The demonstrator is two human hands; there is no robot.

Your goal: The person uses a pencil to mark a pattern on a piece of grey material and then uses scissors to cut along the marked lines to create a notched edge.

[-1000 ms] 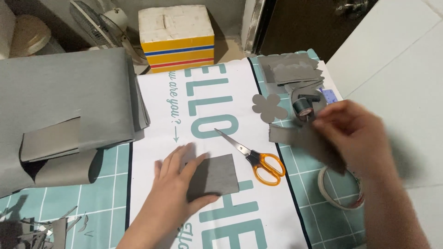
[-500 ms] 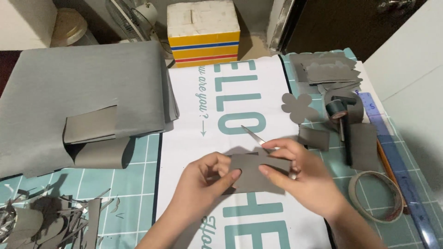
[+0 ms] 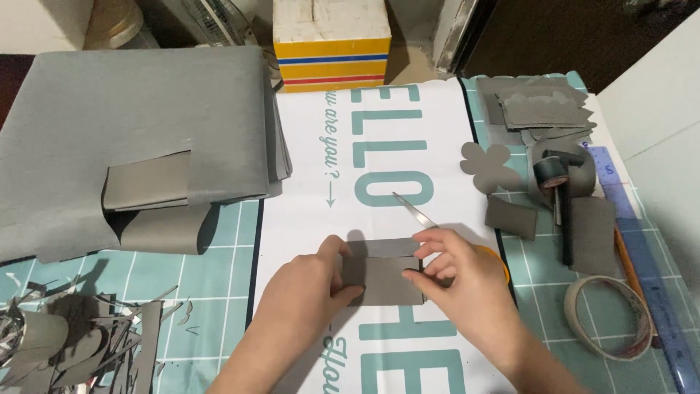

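The small grey paper rectangle (image 3: 383, 273) lies on the white printed sheet (image 3: 379, 146) in front of you, its top edge folded over. Your left hand (image 3: 306, 299) pinches its left edge, thumb on top and fingers curled under. Your right hand (image 3: 459, 284) grips the right edge the same way, fingers bent and closed on the paper. Just behind your right hand the scissors (image 3: 423, 219) rest on the sheet, blades shut, the orange handle mostly hidden. To the right, on the teal cutting mat (image 3: 547, 292), sit a clover-shaped grey cutout (image 3: 488, 168), grey offcuts (image 3: 543, 106), a roll of tape (image 3: 609, 317) and a ruler (image 3: 645, 255). Far left lies a large grey sheet (image 3: 131, 124); behind stands a striped box (image 3: 332, 40), whose contents you cannot see.
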